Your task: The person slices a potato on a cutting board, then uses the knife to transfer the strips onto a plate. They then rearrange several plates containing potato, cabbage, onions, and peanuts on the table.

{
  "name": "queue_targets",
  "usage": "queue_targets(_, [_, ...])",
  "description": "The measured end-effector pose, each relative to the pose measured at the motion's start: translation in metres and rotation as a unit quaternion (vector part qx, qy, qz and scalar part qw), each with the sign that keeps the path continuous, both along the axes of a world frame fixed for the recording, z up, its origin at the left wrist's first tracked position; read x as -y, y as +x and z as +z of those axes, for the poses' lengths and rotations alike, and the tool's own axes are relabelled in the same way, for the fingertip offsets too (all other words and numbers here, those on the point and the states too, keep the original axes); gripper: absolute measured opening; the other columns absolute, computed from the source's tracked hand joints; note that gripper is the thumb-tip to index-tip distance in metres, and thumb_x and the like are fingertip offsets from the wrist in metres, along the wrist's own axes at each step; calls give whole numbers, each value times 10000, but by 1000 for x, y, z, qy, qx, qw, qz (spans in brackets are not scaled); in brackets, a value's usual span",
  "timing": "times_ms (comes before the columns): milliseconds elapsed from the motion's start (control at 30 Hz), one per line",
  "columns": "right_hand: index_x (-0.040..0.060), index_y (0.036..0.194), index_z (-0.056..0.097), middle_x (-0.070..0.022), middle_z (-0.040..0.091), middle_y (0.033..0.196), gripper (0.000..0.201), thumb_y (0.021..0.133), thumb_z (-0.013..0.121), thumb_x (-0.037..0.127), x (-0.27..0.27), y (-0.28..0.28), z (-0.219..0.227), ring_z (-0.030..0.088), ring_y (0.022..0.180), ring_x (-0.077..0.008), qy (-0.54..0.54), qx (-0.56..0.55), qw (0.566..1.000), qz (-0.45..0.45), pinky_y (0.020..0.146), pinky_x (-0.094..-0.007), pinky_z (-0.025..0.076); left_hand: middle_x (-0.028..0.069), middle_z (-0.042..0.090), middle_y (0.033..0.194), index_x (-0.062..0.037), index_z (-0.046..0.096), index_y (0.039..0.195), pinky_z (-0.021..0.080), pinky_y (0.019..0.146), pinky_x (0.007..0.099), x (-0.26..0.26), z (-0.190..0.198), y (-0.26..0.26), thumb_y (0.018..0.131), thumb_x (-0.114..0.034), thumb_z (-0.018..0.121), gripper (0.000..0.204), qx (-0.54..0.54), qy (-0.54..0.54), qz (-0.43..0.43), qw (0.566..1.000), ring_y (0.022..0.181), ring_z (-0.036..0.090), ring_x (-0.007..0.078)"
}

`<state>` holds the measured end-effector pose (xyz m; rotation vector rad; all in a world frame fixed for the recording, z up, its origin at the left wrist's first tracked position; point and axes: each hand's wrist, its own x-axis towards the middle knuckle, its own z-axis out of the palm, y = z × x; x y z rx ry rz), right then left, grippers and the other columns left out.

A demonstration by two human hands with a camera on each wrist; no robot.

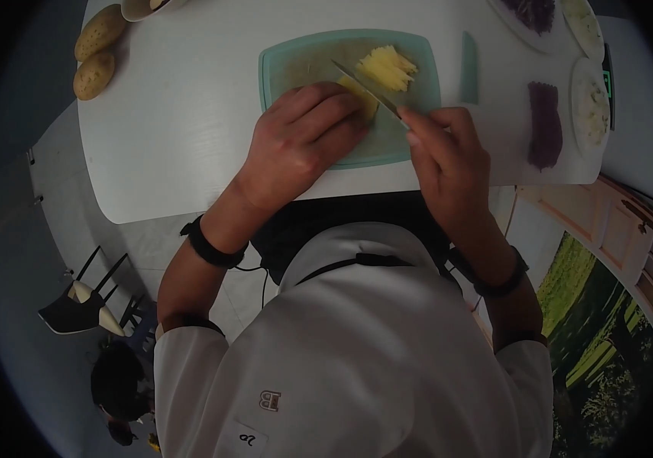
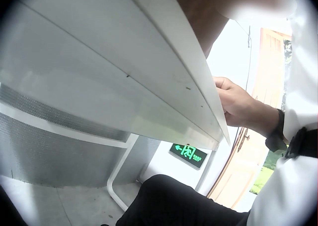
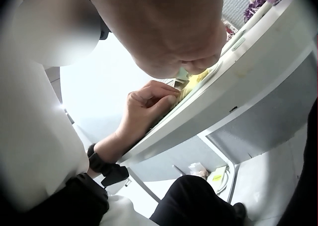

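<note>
A teal-rimmed cutting board (image 1: pixel 303 65) lies near the table's front edge in the head view. On it my left hand (image 1: pixel 296 137) holds a peeled yellow potato piece (image 1: pixel 366 101) with bent fingers, which hide much of it. My right hand (image 1: pixel 452 156) grips a kitchen knife (image 1: pixel 353 76) by its handle, the blade slanting along the right side of that piece. Right of the blade sits a heap of yellow potato strips (image 1: pixel 387 67). In the right wrist view, the left hand (image 3: pixel 144 109) shows beyond the right hand's underside; the left wrist view mostly shows the tabletop's underside.
Two unpeeled potatoes (image 1: pixel 96 53) and part of a white bowl (image 1: pixel 139 9) stand at the far left. Right of the board lies a flat teal blade-shaped piece (image 1: pixel 469 69). Farther right are a purple shredded heap (image 1: pixel 544 126) and plates (image 1: pixel 580 114) of cut food.
</note>
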<state>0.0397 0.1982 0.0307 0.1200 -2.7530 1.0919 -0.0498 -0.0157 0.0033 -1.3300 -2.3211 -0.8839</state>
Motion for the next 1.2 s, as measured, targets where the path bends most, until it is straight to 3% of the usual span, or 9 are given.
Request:
queue_targets(100, [69, 1249, 739, -95, 588, 1003, 316, 949, 694, -19, 0, 4, 0, 663, 740, -208, 18, 5, 1000, 16, 647, -346, 537, 28, 700, 1069, -90, 759, 915, 586, 801, 346, 0, -5, 1, 717, -88, 766, 199, -7, 8, 4, 1000, 1028, 685, 217])
queue_targets(400, [81, 1251, 741, -87, 574, 995, 322, 941, 708, -2, 0, 6, 4, 654, 714, -205, 44, 14, 999, 18, 627, -352, 533, 28, 703, 1070, -89, 763, 924, 585, 808, 351, 0, -5, 1, 713, -90, 761, 212, -4, 12, 3, 1000, 1031, 685, 219])
queue_targets(700, [80, 1211, 746, -99, 594, 977, 277, 940, 716, 28, 4, -16, 7, 688, 727, -273, 91, 33, 994, 40, 633, -392, 550, 30, 693, 1050, -86, 759, 906, 581, 798, 352, -1, -6, 0, 702, -84, 766, 204, -3, 15, 0, 1000, 1001, 680, 222])
queue_targets(767, [108, 1164, 746, -63, 577, 969, 244, 920, 762, 109, 7, -18, -1, 691, 699, -223, 88, -10, 996, 28, 565, -361, 562, 30, 692, 1047, -86, 758, 902, 581, 798, 350, -2, -6, 1, 702, -82, 765, 200, -3, 19, 2, 1000, 999, 680, 222])
queue_targets(967, [110, 1208, 745, -80, 591, 996, 257, 952, 731, 89, 0, -9, -10, 685, 701, -223, 10, -8, 1000, -8, 584, -358, 552, 26, 691, 1043, -85, 752, 888, 578, 798, 340, -1, -7, 1, 702, -77, 760, 186, -5, 29, 6, 1000, 1002, 681, 214])
queue_targets(1200, [122, 1222, 745, -64, 580, 990, 275, 952, 728, 78, -1, 3, -4, 672, 686, -211, 30, -15, 999, 2, 577, -353, 551, 22, 694, 1049, -89, 752, 893, 577, 795, 335, -1, -6, 1, 691, -82, 753, 203, -6, 25, 10, 1000, 1009, 679, 208])
